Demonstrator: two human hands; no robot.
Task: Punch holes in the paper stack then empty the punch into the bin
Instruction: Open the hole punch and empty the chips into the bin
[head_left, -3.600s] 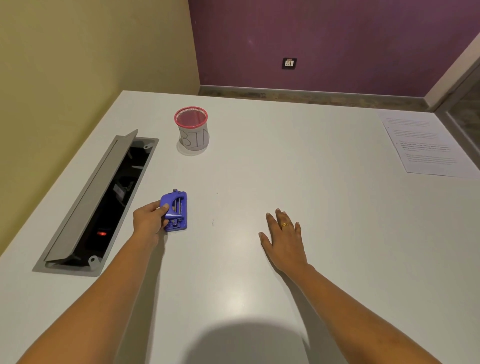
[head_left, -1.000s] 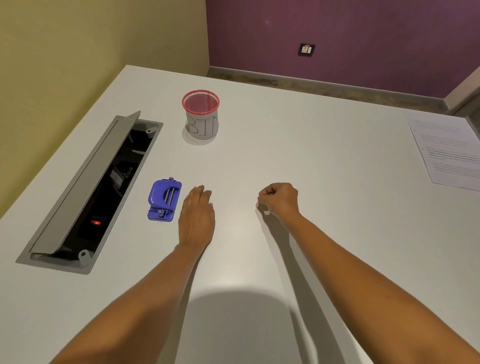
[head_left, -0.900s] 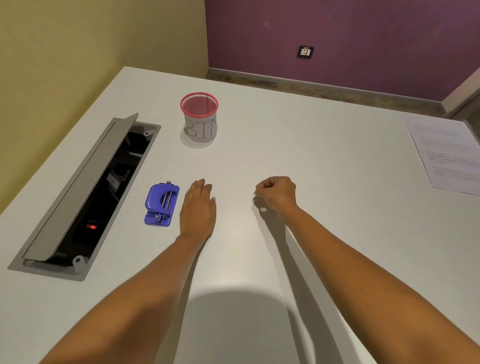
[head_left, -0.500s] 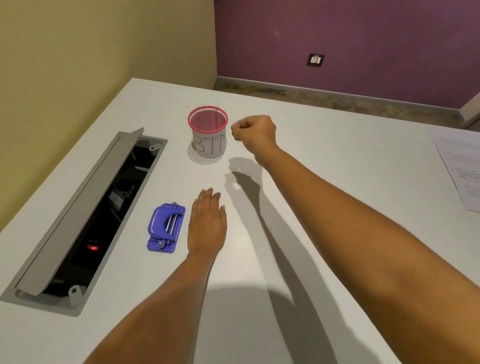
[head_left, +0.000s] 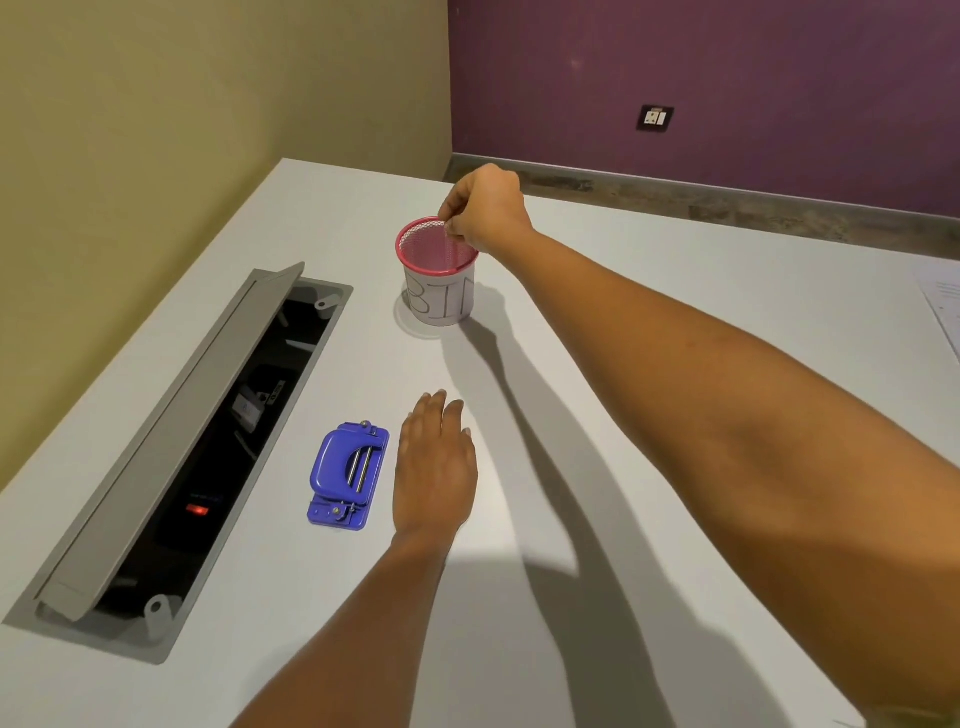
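Note:
The blue hole punch (head_left: 348, 478) lies on the white table (head_left: 623, 389), just left of my left hand (head_left: 435, 467). That hand rests flat, palm down, fingers together, touching nothing else. A small bin (head_left: 440, 273) with a pink mesh rim and a white wrap marked "BIN" stands farther back. My right hand (head_left: 485, 213) hovers over the bin's far right rim, fingers pinched together and pointing down into the opening. Whatever the pinch holds is too small to see. The paper stack (head_left: 943, 306) shows only as a corner at the right edge.
An open cable hatch (head_left: 176, 452) with a raised grey lid runs along the table's left side, a red light glowing inside. Yellow wall on the left, purple wall with a socket (head_left: 655, 118) behind.
My right hand, closed in a pinch, lifted from the table and travelled to above the bin. The left hand let go of the punch earlier and now lies flat beside it.

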